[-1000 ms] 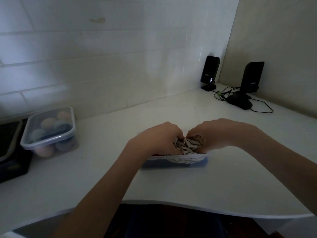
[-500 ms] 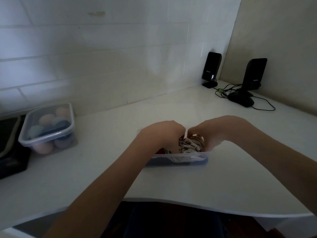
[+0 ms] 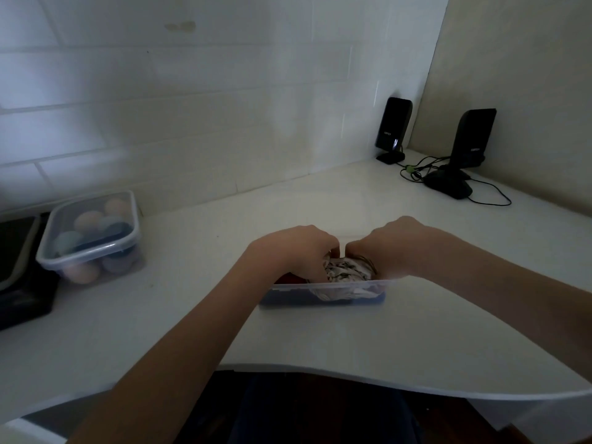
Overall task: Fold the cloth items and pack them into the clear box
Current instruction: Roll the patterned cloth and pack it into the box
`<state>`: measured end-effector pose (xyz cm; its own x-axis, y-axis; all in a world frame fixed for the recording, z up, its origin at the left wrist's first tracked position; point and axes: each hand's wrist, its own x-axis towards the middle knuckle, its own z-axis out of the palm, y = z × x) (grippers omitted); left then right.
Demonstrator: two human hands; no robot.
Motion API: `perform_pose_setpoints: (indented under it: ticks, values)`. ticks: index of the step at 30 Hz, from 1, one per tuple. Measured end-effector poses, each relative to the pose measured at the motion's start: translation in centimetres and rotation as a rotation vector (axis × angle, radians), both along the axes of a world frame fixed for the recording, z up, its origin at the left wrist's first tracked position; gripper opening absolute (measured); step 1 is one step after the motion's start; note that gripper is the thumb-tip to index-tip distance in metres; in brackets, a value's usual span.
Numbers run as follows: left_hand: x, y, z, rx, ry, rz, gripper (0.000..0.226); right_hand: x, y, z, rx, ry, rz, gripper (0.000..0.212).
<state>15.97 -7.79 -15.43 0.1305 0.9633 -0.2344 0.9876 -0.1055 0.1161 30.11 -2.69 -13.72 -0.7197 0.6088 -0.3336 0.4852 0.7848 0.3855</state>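
From the head camera, the clear box [image 3: 323, 291] sat on the white bench [image 3: 384, 334], near its front edge, with its long axis running left to right across the person. Both hands were down inside it. The left hand [image 3: 296, 251] and right hand [image 3: 390, 246] met knuckle to knuckle over the middle of the box, fingers curled under and closed on a patterned cloth [image 3: 347, 272], which lay directly beneath and between them, already within the walls. Something red [image 3: 288, 279] showed in the box under the left wrist; what it was could not be told. Neither hand was nearer: the cloth sat between both. The step looked like pressing the cloth down to settle it. A lidded tub [image 3: 93, 233] of coloured balls stood well apart at the left.
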Motion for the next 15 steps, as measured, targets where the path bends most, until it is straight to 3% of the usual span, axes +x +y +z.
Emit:
perform_pose_setpoints:
  ticks: [5, 10, 15]
  values:
    - [0.0, 0.0, -0.1, 0.029, -0.005, -0.002, 0.048, 0.8, 0.5, 0.1, -0.133, 0.061, -0.088, 0.031]
    - [0.0, -0.1, -0.1, 0.025, 0.003, 0.005, 0.048, 1.4, 1.2, 2.4, -0.511, 0.157, -0.243, 0.062]
    - [0.1, 0.2, -0.2, 0.004, 0.007, 0.014, 0.049, 0.3, 0.4, 1.7, -0.278, 0.084, -0.213, 0.052]
